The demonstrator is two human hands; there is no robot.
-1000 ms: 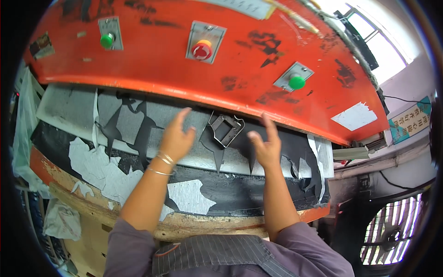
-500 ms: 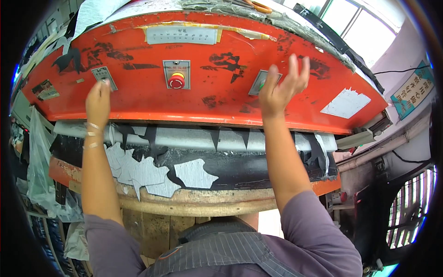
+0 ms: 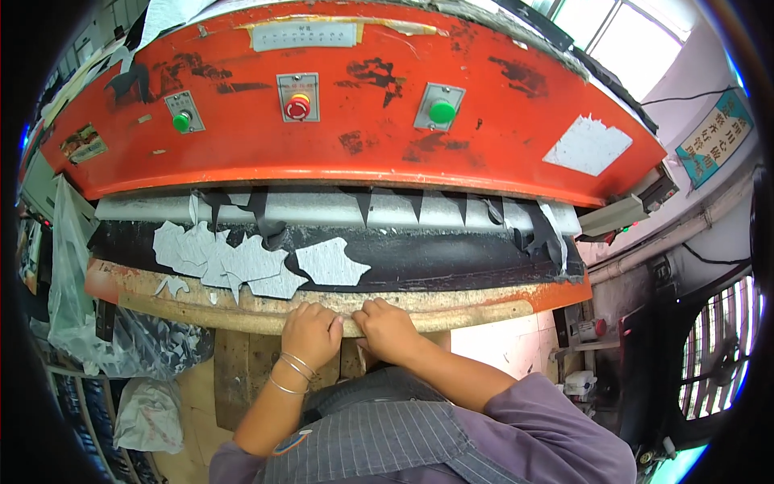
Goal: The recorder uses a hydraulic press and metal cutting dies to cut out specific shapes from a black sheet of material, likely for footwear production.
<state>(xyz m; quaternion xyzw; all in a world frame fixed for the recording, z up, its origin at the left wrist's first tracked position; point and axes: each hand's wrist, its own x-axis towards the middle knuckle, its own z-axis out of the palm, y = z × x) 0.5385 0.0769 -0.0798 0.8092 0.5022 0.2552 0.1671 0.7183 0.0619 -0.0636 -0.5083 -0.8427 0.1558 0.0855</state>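
at the lower centre of the frame, the left hand (image 3: 313, 334) and the right hand (image 3: 387, 329) sit side by side, a narrow gap between them, fingers curled over the wooden rail (image 3: 468, 315) along the front of the surface (image 3: 451, 262); how firmly they grip cannot be told, and no loose piece shows in either. the rail crosses the frame just below its middle. beyond it, left of centre, lies an overlapping cluster of grey cut pieces (image 3: 258, 266), with one more grey piece (image 3: 330, 262) just beside its right end. these lie loose, so a knock or a sweeping forearm could push the nearest ones over the front edge. farther up, dark pointed strips (image 3: 258, 216) hang over a pale board (image 3: 314, 211) under the red panel (image 3: 242, 149); anything brushing them might snag, fold or drag the sheet crooked. the low gap below the panel looks like the worst place for fingers: reaching in while the panel came down could pinch them, perhaps after a stray press on the right green button (image 3: 441, 111) in the upper part of the frame.
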